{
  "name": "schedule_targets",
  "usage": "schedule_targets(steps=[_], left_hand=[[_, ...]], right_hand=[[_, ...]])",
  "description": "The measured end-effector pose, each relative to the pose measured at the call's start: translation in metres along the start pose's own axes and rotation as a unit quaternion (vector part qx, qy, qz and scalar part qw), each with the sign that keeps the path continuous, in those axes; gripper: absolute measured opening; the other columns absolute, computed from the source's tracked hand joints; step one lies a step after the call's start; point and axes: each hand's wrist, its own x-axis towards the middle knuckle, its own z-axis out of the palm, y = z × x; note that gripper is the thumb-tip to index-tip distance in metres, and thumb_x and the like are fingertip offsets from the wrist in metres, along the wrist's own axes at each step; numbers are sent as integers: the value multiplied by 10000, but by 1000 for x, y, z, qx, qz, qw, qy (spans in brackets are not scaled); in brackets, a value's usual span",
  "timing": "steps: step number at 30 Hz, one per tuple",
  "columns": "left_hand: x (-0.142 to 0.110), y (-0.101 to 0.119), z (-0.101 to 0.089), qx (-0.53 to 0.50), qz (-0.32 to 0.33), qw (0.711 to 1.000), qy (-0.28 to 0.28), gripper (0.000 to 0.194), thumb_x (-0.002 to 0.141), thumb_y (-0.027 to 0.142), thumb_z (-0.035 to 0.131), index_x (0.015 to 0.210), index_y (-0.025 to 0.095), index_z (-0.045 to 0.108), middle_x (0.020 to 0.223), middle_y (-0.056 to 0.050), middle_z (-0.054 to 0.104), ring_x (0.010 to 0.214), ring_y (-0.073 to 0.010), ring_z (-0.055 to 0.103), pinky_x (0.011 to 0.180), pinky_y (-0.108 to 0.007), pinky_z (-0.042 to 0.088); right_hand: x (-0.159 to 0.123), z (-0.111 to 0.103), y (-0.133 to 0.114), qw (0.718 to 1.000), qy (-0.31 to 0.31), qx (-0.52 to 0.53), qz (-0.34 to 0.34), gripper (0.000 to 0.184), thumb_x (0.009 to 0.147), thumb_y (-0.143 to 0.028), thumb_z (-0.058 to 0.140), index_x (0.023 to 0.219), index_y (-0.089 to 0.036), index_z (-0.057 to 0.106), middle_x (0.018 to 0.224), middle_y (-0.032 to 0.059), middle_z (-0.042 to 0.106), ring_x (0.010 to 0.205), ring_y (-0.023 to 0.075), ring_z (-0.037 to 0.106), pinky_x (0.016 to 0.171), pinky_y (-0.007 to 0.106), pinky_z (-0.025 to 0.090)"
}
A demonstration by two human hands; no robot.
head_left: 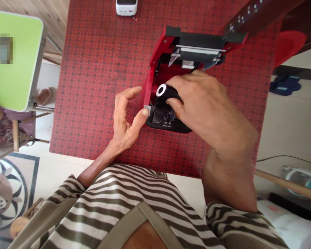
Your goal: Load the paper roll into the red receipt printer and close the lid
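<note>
A red and black printer (149,83) lies on the patterned red table with its lid (204,39) raised on the far side. My right hand (199,100) grips a black roll (168,91) with a white ring-shaped end, over the printer's inner bay. The far end of the roll is hidden under my fingers. Dark, shiny film (163,110) lies in the near part of the bay, below the roll. At the printer's left edge, my left hand (128,116) is open, its thumb tip at a small grey piece and its index finger stretched toward the red side wall.
A small white device (126,9) stands at the table's far edge. To the left is a green-topped folding table (15,79). A dark brown shiny object (259,14) juts in at the upper right, near a red round item (287,45).
</note>
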Motion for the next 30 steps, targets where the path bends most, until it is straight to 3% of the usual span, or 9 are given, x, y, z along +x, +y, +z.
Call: schedule_targets(steps=[3, 8, 10, 13, 15, 18, 25, 28, 30], left_hand=[[3, 5, -2, 23, 58, 998, -7, 633, 1200, 880, 773, 1684, 473, 798, 1634, -80, 797, 1563, -472, 711, 1403, -796, 557], [1, 7, -5, 40, 30, 998, -42, 779, 1052, 1005, 876, 1586, 440, 839, 1676, -93, 762, 1642, -526, 648, 1482, -824, 521], [0, 9, -4, 99, 48, 993, -36, 703, 1120, 943, 840, 1587, 418, 830, 1671, -107, 763, 1619, -488, 676, 1466, -786, 562], [1, 12, -1, 193, 102, 976, -23, 533, 1263, 792, 712, 1585, 374, 786, 1638, -117, 769, 1554, -398, 730, 1382, -672, 648], [2, 14, 2, 215, 128, 968, -24, 436, 1315, 700, 671, 1563, 355, 767, 1623, -120, 772, 1515, -355, 755, 1334, -610, 672], [5, 15, 5, 214, 143, 966, -21, 356, 1339, 639, 679, 1501, 339, 780, 1595, -120, 785, 1470, -328, 778, 1293, -565, 673], [10, 20, 5, 235, 129, 963, -26, 248, 1344, 543, 700, 1400, 325, 804, 1532, -100, 810, 1437, -321, 778, 1272, -553, 625], [11, 23, 4, 238, 119, 964, -33, 149, 1325, 439, 736, 1375, 323, 816, 1530, -93, 800, 1447, -316, 775, 1267, -533, 635], [12, 25, 4, 239, 118, 963, -35, 110, 1318, 382, 742, 1369, 329, 822, 1532, -88, 798, 1445, -311, 776, 1262, -526, 646]], right_hand=[[1, 4, 2, 1000, -12, 9, 3, 235, 1155, -178, 587, 1134, -293, 791, 1165, 170, 865, 1265, 467, 820, 1237, 705, 673], [5, 11, 8, 1000, -14, 22, 15, 205, 1139, -171, 648, 1056, -313, 770, 1139, 132, 853, 1273, 435, 815, 1250, 639, 666], [10, 8, 5, 999, -33, 11, 22, 203, 1128, -159, 658, 1066, -304, 787, 1144, 130, 862, 1262, 429, 827, 1218, 616, 678], [22, -4, -14, 991, -113, -25, 74, 269, 1119, -85, 628, 1170, -250, 834, 1281, 175, 903, 1354, 436, 851, 1221, 574, 675], [31, -14, -30, 975, -172, -59, 124, 332, 1138, -45, 596, 1288, -191, 853, 1437, 234, 900, 1472, 460, 842, 1259, 559, 655], [39, -19, -43, 959, -211, -100, 163, 350, 1161, -41, 592, 1384, -132, 845, 1532, 286, 877, 1585, 502, 799, 1285, 556, 631], [30, -6, -18, 987, -132, -71, 66, 305, 1094, -68, 620, 1249, -179, 859, 1306, 213, 923, 1295, 437, 880, 1110, 519, 685], [14, -17, -15, 994, -96, -30, 43, 420, 1132, -41, 528, 1278, -186, 894, 1306, 182, 942, 1237, 397, 902, 1155, 544, 703], [0, -25, -15, 998, -62, 26, -14, 512, 1152, -45, 485, 1378, -215, 911, 1407, 139, 958, 1311, 365, 909, 1239, 544, 701]])
